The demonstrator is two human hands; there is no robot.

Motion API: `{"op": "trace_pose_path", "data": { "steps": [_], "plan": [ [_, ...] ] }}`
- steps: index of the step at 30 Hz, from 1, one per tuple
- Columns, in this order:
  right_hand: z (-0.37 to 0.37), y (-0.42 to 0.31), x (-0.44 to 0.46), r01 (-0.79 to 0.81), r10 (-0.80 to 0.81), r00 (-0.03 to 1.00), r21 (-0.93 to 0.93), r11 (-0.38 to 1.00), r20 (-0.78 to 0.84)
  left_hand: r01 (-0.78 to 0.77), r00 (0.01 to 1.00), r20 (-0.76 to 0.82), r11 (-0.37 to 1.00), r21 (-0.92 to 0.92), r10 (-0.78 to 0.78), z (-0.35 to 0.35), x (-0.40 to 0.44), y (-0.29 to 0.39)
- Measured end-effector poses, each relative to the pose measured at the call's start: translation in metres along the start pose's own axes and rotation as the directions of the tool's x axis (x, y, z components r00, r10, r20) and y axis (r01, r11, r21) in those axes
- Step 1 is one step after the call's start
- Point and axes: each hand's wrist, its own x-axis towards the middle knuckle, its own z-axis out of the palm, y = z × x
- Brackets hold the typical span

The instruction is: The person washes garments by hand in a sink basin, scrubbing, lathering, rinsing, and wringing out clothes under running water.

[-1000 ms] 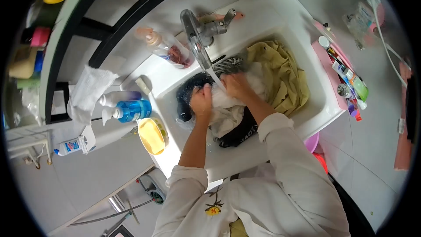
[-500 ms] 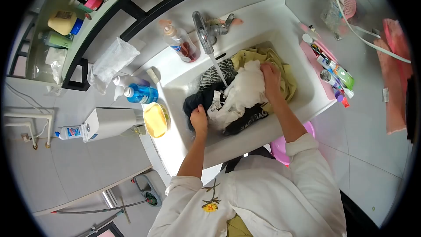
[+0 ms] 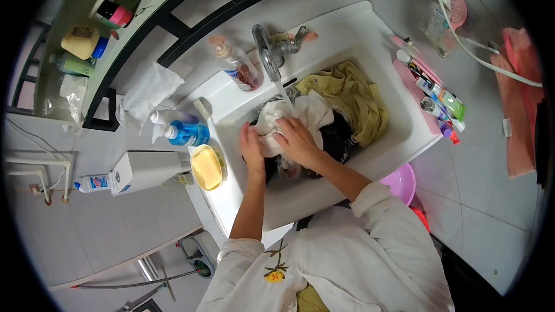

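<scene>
Running water from the faucet [image 3: 267, 52] falls onto a white cloth [image 3: 312, 112] in the white sink [image 3: 283, 196]. My right hand [image 3: 300, 143] lies on this cloth, its thumb and fingers apart. At the cloth's left side is my left hand [image 3: 252, 147], fingers stretched out and slightly blurred. Black fabric [image 3: 337, 136] with white lettering shows beside the white cloth. An olive garment [image 3: 358, 101] rests along the sink's right side. Part of the clothing under my hands is hidden.
A pump bottle [image 3: 240, 69] stands on the sink's back edge. On the left rim are a yellow soap dish [image 3: 207, 167] and a blue bottle [image 3: 188, 133]. A pink holder [image 3: 417, 95] with tubes sits on the right rim. Below is a pink basin [image 3: 402, 184].
My right hand has moved left with the white cloth, which now lies under the water. My left hand has let go of the dark cloth and risen slightly. More of the olive garment shows.
</scene>
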Motion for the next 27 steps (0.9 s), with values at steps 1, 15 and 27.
{"op": "trace_pose_path", "data": {
  "steps": [1, 15, 27],
  "plan": [
    [-0.001, 0.009, -0.001, 0.019, -0.023, 0.998, -0.069, 0.997, -0.061, -0.119, 0.993, 0.055, 0.955, 0.272, 0.109, 0.003, -0.001, -0.007],
    [0.042, 0.118, 0.019, -0.171, 0.231, 0.956, -0.293, 0.941, 0.183, -0.607, 0.731, 0.376, 0.291, 0.74, 0.57, 0.079, 0.028, -0.051],
    [0.039, 0.12, 0.016, -0.161, 0.153, 0.986, -0.141, 0.977, -0.066, -0.581, 0.798, 0.362, 0.458, 0.672, 0.482, 0.07, 0.041, -0.048]
  ]
}}
